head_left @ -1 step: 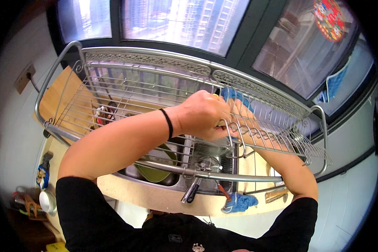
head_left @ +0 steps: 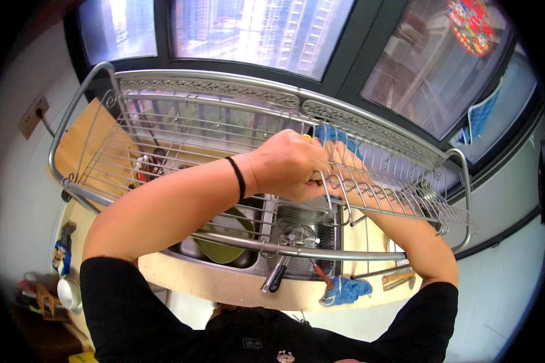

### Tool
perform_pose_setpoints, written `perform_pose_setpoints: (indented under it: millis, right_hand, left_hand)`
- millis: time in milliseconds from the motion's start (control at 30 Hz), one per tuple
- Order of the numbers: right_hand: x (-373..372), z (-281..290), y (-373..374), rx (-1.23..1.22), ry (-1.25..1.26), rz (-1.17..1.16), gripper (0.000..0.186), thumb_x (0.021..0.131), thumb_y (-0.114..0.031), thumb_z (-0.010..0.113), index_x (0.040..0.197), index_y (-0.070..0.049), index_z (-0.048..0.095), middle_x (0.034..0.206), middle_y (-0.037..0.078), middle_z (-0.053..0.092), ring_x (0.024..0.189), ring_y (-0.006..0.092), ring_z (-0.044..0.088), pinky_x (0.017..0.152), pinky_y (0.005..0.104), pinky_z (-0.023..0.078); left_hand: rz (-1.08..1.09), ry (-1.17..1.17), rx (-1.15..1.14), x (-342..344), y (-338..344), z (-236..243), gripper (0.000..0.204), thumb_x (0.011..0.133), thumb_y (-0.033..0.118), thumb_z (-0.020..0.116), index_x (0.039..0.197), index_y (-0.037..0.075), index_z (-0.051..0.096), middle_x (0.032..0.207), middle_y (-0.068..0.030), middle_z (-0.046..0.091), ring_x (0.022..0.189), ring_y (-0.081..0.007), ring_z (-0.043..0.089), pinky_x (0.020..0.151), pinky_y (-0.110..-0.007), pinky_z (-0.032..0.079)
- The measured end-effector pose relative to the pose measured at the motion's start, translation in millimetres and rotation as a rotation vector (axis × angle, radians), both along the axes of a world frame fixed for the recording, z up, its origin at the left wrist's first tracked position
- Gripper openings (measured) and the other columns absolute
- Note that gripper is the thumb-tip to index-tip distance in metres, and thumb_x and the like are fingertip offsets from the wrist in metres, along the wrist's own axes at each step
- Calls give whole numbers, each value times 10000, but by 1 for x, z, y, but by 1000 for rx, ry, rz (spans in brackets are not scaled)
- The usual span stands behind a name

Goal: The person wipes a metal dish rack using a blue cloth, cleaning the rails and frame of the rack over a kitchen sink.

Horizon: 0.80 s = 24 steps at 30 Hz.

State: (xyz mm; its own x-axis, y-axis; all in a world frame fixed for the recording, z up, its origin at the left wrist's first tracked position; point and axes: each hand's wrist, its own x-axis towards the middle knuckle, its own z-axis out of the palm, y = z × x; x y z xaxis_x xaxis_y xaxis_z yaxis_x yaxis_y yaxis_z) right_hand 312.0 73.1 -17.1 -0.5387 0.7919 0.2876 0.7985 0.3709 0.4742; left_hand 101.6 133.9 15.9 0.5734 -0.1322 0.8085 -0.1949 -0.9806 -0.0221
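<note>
A silver wire dish rack [head_left: 363, 256] spans the view above the sink, with a divided wire section at right. My left hand [head_left: 290, 166] is closed at its middle, fingers curled beside the bent wires; what they grip is hidden. A small yellow thing [head_left: 309, 139] peeks out behind that hand. My right hand [head_left: 343, 154] reaches up behind the wire dividers, largely covered by them and my left hand, next to a blue cloth [head_left: 328, 133]. Its finger state is unclear.
Below are a steel sink [head_left: 248, 260] with a green basin [head_left: 224, 247], long-handled utensils [head_left: 277, 273] and another blue cloth [head_left: 348, 292]. A wooden board [head_left: 82, 142] leans at left, a white bowl [head_left: 68, 293] lower down. Windows [head_left: 254, 36] line the back.
The view has shifted very slightly; both hands and the rack hold nearly the same positions.
</note>
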Motion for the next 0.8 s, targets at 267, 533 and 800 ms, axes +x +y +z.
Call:
perform_pose_setpoints:
  millis: [267, 533, 800]
  right_hand:
    - [10, -33, 25, 680, -246, 141, 464, 929, -281, 505, 1324, -51, 579, 1262, 142, 570, 1133, 292, 544, 870, 343, 488]
    - [10, 7, 5, 206, -56, 46, 461, 843, -156, 553, 1276, 3, 551, 1044, 121, 581, 930, 248, 620, 722, 354, 542]
    - [55, 21, -13, 265, -181, 73, 487, 801, -105, 590, 1269, 28, 571, 1056, 102, 593, 932, 217, 575, 803, 297, 540]
  left_hand:
    - [46, 59, -93, -9, 5, 4, 267, 712, 194, 794, 617, 97, 564, 602, -68, 564, 579, -273, 607, 570, -353, 519]
    - [424, -21, -450, -4, -14, 34, 138, 828, 182, 785, 798, 56, 738, 708, -46, 713, 634, -54, 633, 569, -229, 506]
    - [401, -143, -514, 1, 2, 41, 237, 867, 244, 751, 772, 28, 723, 717, 4, 694, 663, -31, 615, 606, -182, 483]
